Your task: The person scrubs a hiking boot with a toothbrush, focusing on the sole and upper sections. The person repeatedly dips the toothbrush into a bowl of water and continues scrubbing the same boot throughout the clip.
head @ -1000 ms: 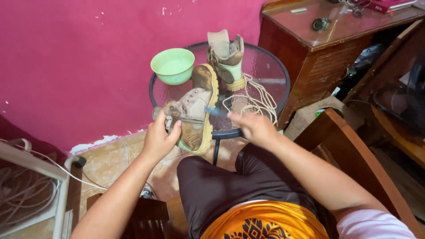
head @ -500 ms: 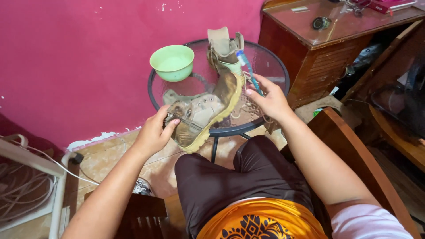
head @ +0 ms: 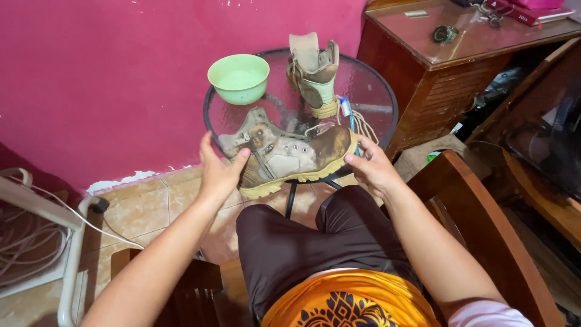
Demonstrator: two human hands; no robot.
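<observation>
While I watch from the head camera, the left hand (head: 219,172) holds the ankle end of a dirty tan boot (head: 284,154), with its fingers (head: 207,151) closed around the collar and the thumb pressed on the side. The right hand (head: 372,166) grips the toe end, and it seems to pinch a blue toothbrush (head: 349,118) against the toe too, though I cannot tell this for sure. The boot lies on its side at the 6 o'clock edge of the round glass desk (head: 378,91), half over the rim, above the person's knee.

I judge the boot to be rather heavy and stiff at the sole and toe, but soft and floppy at the upper, so the collar can fold if it is squeezed alone. The mud on it may make the leather slippery. The safest hold, I think, is one hand on each end, as now, or under the yellow sole.

The second boot (head: 315,72) stands upright at about 1 o'clock of the desk, with loose laces (head: 363,124) lying beside it at 3 o'clock. A green bowl (head: 238,77) sits at 11 o'clock, near the rim; the pictures do not show if it holds something. The laces and the bowl are close and could be dragged or knocked. A wooden cabinet (head: 448,66) stands just right of the desk, and a wooden chair (head: 484,218) is beside the right arm.
</observation>
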